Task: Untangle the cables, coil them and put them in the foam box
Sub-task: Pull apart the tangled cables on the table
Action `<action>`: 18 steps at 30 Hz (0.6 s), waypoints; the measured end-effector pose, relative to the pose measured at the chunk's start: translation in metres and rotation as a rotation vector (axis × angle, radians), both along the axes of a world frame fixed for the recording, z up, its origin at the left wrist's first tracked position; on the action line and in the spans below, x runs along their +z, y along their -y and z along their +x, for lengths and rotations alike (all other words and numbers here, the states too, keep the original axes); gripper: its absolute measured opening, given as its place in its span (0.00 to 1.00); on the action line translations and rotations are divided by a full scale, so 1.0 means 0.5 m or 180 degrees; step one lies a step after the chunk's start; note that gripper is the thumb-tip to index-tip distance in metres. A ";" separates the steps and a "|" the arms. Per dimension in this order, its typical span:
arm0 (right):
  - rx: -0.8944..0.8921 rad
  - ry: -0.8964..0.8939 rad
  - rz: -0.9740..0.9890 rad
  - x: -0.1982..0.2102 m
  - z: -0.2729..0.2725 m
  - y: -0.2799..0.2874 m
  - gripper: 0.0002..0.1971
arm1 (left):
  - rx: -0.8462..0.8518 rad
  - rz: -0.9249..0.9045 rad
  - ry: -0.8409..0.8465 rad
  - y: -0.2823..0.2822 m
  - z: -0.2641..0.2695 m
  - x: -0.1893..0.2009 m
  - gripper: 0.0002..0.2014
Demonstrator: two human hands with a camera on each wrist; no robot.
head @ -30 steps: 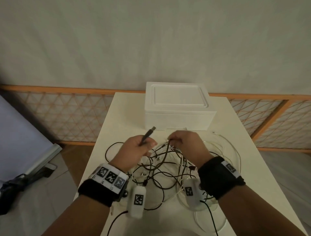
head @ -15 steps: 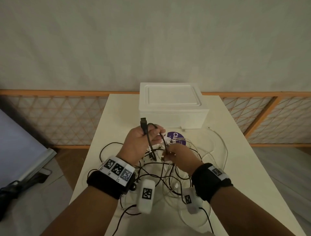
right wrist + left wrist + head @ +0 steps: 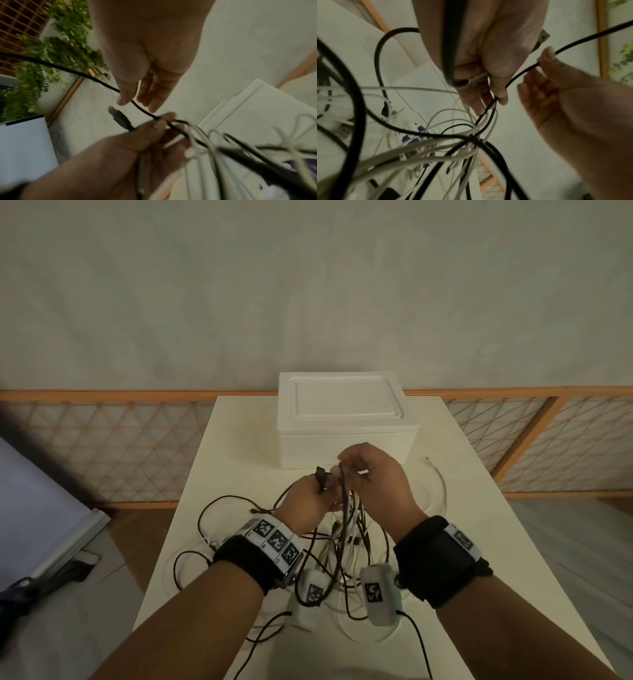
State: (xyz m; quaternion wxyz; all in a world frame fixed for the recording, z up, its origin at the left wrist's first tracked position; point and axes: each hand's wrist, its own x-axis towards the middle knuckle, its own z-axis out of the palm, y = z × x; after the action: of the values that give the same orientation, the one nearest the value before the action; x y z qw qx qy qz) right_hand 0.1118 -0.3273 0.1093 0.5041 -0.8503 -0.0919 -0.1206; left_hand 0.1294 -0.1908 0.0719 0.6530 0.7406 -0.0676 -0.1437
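Observation:
A tangle of black and white cables [image 3: 346, 542] hangs from my hands above the white table [image 3: 239, 446]. My left hand [image 3: 325, 486] grips a black cable just behind its USB plug [image 3: 321, 475], together with some white strands [image 3: 477, 79]. Close to the right, my right hand [image 3: 346, 469] pinches the same black cable [image 3: 145, 112] between thumb and fingers [image 3: 123, 101], a short way from the plug [image 3: 120, 119]. The white foam box [image 3: 342, 412] stands just behind the hands with its lid on.
Loose black loops [image 3: 219, 508] trail over the table's left side, and a white cable [image 3: 438, 477] curves along the right. A purple-printed item [image 3: 409, 136] lies under the tangle. A wooden lattice fence [image 3: 102, 446] runs behind the table.
Both hands have risen towards the box, lifting the tangle. The right hand has come up from below the left hand and now pinches the black cable beside the plug.

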 end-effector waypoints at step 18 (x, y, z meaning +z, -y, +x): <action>0.0156 -0.0151 -0.1263 -0.095 0.014 0.009 0.04 | 0.0333 -0.0184 0.0548 -0.028 -0.001 0.053 0.10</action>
State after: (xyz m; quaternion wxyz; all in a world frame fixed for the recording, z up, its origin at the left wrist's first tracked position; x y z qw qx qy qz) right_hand 0.1188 -0.3318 0.0617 0.3315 -0.9330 -0.1226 -0.0677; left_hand 0.1290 -0.1768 0.0985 0.6724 0.7335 -0.0888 -0.0431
